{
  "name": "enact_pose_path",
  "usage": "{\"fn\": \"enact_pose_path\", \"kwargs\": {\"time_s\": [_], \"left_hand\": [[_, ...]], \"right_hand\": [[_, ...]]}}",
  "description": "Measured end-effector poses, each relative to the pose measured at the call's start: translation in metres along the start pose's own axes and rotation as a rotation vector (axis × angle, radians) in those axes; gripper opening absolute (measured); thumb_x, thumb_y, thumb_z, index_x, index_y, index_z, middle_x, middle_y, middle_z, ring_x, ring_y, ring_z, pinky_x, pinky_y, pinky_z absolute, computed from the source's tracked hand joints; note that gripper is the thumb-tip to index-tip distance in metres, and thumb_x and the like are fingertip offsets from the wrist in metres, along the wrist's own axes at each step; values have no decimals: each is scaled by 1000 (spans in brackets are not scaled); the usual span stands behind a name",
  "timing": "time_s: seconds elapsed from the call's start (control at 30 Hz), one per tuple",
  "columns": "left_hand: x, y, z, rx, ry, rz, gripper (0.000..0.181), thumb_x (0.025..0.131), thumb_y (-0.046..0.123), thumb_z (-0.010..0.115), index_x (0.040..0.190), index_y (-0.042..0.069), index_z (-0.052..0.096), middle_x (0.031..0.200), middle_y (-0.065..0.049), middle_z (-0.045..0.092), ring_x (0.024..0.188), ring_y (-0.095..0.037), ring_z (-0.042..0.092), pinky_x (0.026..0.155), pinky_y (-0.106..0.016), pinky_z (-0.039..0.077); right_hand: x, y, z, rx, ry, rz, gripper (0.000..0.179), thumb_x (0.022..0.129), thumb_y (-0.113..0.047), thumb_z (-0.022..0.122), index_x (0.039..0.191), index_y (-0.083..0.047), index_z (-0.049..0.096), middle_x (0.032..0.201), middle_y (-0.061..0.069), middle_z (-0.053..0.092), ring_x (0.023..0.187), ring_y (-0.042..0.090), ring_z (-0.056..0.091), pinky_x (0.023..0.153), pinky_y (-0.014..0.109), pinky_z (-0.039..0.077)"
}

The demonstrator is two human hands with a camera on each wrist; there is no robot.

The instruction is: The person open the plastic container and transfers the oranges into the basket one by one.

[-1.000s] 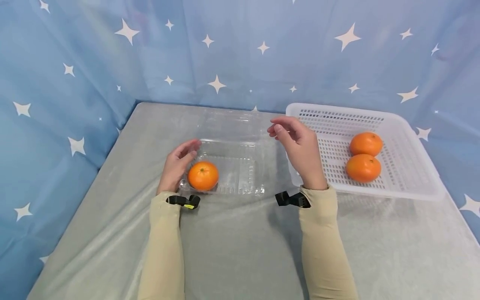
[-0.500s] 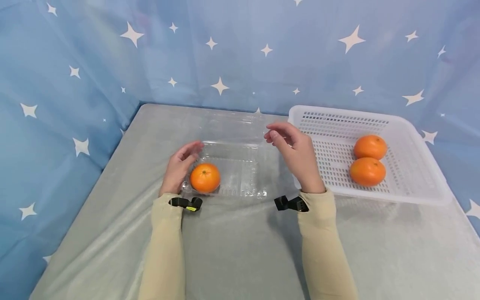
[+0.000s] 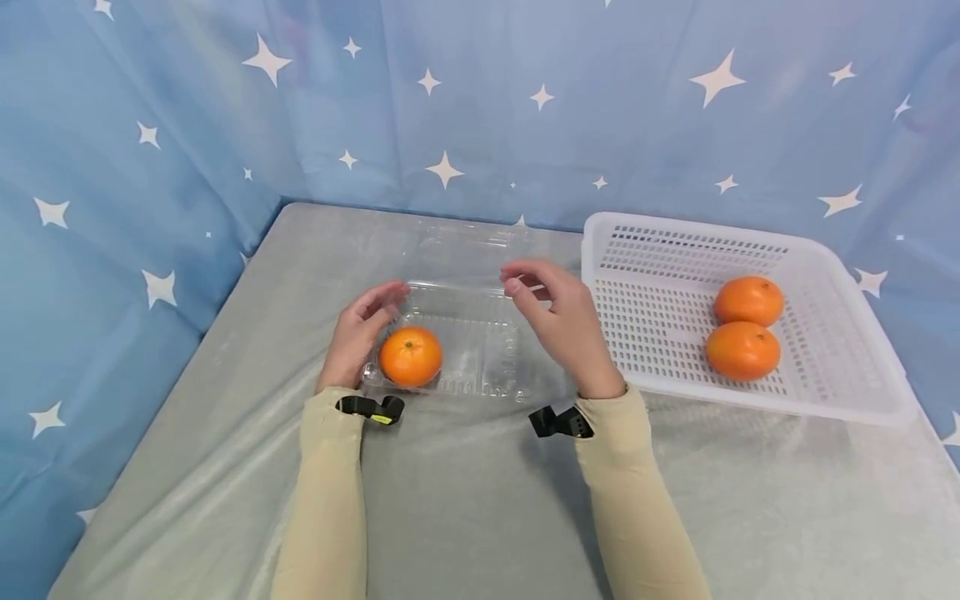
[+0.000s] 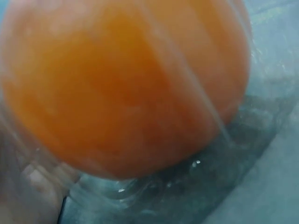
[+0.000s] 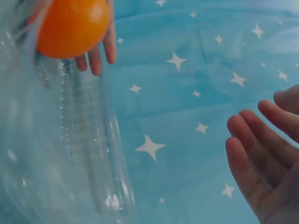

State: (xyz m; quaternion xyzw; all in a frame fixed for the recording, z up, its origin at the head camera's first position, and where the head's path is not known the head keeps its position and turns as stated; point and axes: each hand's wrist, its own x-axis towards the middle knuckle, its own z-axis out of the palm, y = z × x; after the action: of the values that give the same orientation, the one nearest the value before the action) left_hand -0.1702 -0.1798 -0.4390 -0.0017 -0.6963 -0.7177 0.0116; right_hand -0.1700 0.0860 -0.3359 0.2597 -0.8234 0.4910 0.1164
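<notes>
A clear plastic clamshell box (image 3: 480, 354) lies on the grey cloth, its lid (image 3: 468, 250) folded back toward the curtain. One orange (image 3: 410, 357) sits in the box's near left corner. Close along the box's left side, my left hand (image 3: 356, 333) rests with its fingers extended and thumb near the rim; in the left wrist view it shows partly through the plastic beside the orange. My right hand (image 3: 558, 321) hovers by the box's right side, fingers loosely bent and holding nothing. The right wrist view shows these fingers (image 5: 252, 158) apart from the box.
A white perforated basket (image 3: 675, 387) stands on the right with two oranges inside, the far orange (image 3: 748, 301) and the near orange (image 3: 742, 351). The grey cloth (image 3: 465, 508) covers the table. A blue starred curtain (image 3: 480, 108) borders its back and left sides.
My right hand has moved left, away from the basket and toward the box. The left hand and the orange in the box stay in place. The head view has shifted slightly.
</notes>
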Motion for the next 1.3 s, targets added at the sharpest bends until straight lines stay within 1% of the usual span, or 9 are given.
{"fn": "enact_pose_path", "kwargs": {"time_s": [0.1, 0.2, 0.27, 0.47, 0.67, 0.87, 1.0, 1.17, 1.3], "left_hand": [[1, 0, 1, -5, 7, 1, 36, 91, 13, 49, 127, 10, 50, 125, -6, 52, 116, -22, 45, 97, -41, 32], [-3, 7, 3, 6, 13, 1, 35, 92, 15, 49, 126, 9, 50, 124, -7, 53, 115, -22, 45, 98, -42, 32], [-5, 10, 6, 16, 13, 3, 35, 92, 16, 49, 126, 8, 50, 124, -8, 53, 115, -22, 46, 98, -43, 32], [-6, 10, 10, 18, -7, 14, 37, 93, 20, 48, 126, 4, 49, 124, -10, 52, 116, -24, 45, 98, -43, 32], [-4, 13, 9, 38, -2, 25, 38, 94, 23, 47, 127, 6, 49, 125, -10, 51, 116, -24, 45, 98, -42, 33], [-5, 11, 5, 27, 4, 12, 35, 94, 19, 45, 127, 6, 49, 124, -9, 52, 115, -21, 47, 98, -41, 34], [-6, 8, 4, 33, 16, 1, 34, 94, 17, 45, 127, 8, 50, 124, -7, 53, 115, -20, 47, 98, -40, 33], [-5, 8, 5, 52, 24, -7, 34, 94, 19, 45, 127, 10, 50, 124, -6, 53, 115, -20, 46, 98, -40, 33], [-5, 8, 6, 42, 20, -7, 35, 94, 18, 46, 127, 9, 49, 124, -7, 53, 115, -20, 46, 98, -41, 33]], "right_hand": [[1, 11, 8, 2, 3, -23, 23, 89, -21, 54, 110, -13, 61, 109, -6, 56, 92, 6, 55, 76, 26, 48], [1, 14, 14, 0, -4, -54, 24, 89, -21, 53, 111, -13, 60, 112, -5, 53, 92, 7, 54, 75, 26, 48], [1, 14, 16, -25, -17, -66, 24, 89, -21, 53, 111, -12, 60, 111, -5, 53, 93, 8, 54, 76, 26, 47], [-5, 16, 14, -148, -55, -6, 24, 90, -26, 53, 109, -15, 61, 105, -5, 58, 94, 12, 53, 77, 28, 45], [-1, 18, 17, -205, -140, -36, 30, 90, -30, 51, 114, -13, 59, 107, -4, 60, 102, 12, 53, 88, 31, 40], [-2, 15, 25, -207, -216, 5, 33, 91, -35, 47, 117, -16, 57, 109, -7, 59, 104, 9, 50, 90, 30, 39], [-5, 9, 35, -185, -258, 12, 34, 91, -36, 47, 119, -17, 55, 113, -7, 57, 103, 8, 50, 86, 29, 41], [-7, 6, 45, -166, -267, 0, 31, 91, -33, 49, 118, -18, 55, 112, -6, 54, 97, 9, 52, 77, 30, 46], [-8, 5, 53, -174, -268, -30, 30, 90, -30, 51, 117, -17, 55, 111, -5, 54, 95, 11, 52, 78, 29, 46]]}}
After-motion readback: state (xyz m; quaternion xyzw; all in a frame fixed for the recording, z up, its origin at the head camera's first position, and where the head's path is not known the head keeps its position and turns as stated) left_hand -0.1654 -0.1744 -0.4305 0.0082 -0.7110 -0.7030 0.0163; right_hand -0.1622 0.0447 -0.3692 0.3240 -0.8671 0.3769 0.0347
